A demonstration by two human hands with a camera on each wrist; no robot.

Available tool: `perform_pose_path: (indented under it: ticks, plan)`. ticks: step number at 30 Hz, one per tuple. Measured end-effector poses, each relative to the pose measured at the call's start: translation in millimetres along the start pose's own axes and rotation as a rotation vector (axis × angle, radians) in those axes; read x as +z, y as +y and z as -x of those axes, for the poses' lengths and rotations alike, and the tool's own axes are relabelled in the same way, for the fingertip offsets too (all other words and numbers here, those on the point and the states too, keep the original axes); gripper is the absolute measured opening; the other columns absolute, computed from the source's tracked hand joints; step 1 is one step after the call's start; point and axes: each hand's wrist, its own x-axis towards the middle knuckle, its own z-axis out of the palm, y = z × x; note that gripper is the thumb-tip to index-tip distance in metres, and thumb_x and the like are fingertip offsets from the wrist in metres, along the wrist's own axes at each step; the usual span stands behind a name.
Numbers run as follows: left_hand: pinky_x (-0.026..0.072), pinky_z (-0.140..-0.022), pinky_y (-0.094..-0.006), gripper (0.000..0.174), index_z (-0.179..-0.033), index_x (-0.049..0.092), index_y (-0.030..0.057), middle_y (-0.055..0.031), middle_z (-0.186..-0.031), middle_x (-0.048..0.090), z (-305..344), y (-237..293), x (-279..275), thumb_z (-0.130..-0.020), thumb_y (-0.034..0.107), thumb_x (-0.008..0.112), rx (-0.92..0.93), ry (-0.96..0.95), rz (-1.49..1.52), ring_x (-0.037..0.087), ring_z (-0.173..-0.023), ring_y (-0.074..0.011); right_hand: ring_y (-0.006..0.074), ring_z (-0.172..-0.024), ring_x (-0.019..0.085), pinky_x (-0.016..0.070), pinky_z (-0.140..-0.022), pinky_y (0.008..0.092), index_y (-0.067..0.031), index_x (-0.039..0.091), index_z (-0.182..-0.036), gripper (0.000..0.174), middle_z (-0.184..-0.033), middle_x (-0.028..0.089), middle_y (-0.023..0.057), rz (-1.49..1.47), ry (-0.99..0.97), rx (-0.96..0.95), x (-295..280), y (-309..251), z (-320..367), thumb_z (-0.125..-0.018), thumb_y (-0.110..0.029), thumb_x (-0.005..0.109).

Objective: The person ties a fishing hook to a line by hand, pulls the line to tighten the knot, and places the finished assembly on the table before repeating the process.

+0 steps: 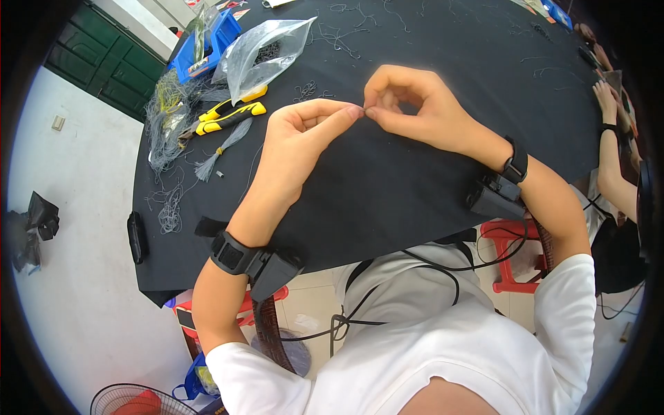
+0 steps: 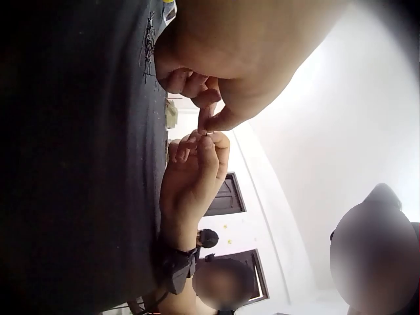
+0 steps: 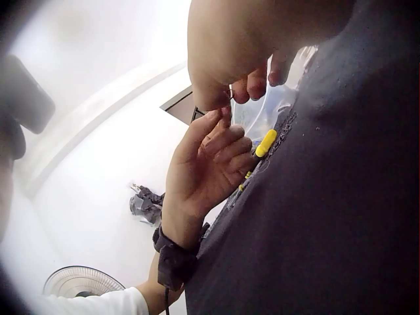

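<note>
Head view looks down, table (image 1: 387, 180) wide; wrist views close, sideways (seemingly), sharing meeting fingertips (image 2: 205, 131).

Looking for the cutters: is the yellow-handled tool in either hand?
No, the yellow-handled tool lies on the black table, apart from the left hand and right hand.

left forearm (image 1: 211, 304) and right forearm (image 1: 553, 200) are bare and angle inward. left hand (image 1: 301, 142) and right hand (image 1: 408, 104) meet fingertip to fingertip, each thumb and forefinger pinched together, the remaining fingers loosely curled.
</note>
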Motion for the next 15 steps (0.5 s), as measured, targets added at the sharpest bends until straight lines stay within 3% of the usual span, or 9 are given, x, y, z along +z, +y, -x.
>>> perform_pose_path:
  ticks: [1, 7, 15]
  plan:
    - [0.0347, -0.057, -0.0142, 0.018, -0.092, 0.068, -0.0004, -0.0006, -0.079, 0.065, 0.1, 0.6, -0.7, -0.083, 0.015, 0.065, -0.008, 0.000, 0.009, 0.051, -0.067, 0.0002, 0.0031, -0.063, 0.048, 0.0399, -0.060, 0.0190, -0.0035, 0.056, -0.088, 0.005, -0.077, 0.054, -0.0020, -0.002, 0.001, -0.004, 0.2, 0.9, 0.0, -0.084, -0.005, 0.058]
    - [0.0352, -0.058, -0.0143, 0.018, -0.092, 0.068, -0.0002, -0.0012, -0.079, 0.066, -0.5, 0.5, -2.3, -0.083, 0.015, 0.065, -0.005, 0.021, 0.039, 0.052, -0.067, -0.0003, 0.0062, -0.071, 0.055, 0.0438, -0.062, 0.0195, -0.0045, 0.053, -0.098, 0.011, -0.081, 0.057, 0.0015, -0.283, -0.027, 0.237, 0.0, -8.9, -0.4, -0.088, -0.009, 0.057]
    - [0.0378, -0.060, -0.0146, 0.017, -0.091, 0.068, -0.0003, -0.0024, -0.080, 0.067, -0.5, 1.7, -1.6, -0.083, 0.015, 0.065, -0.016, 0.041, 0.022, 0.055, -0.069, -0.0014, 0.0078, -0.077, 0.057, 0.0473, -0.066, 0.0218, -0.0027, 0.053, -0.096, 0.009, -0.082, 0.058, 0.0021, -0.303, -0.020, 0.135, 1.8, 1.6, 0.0, -0.088, -0.007, 0.056]
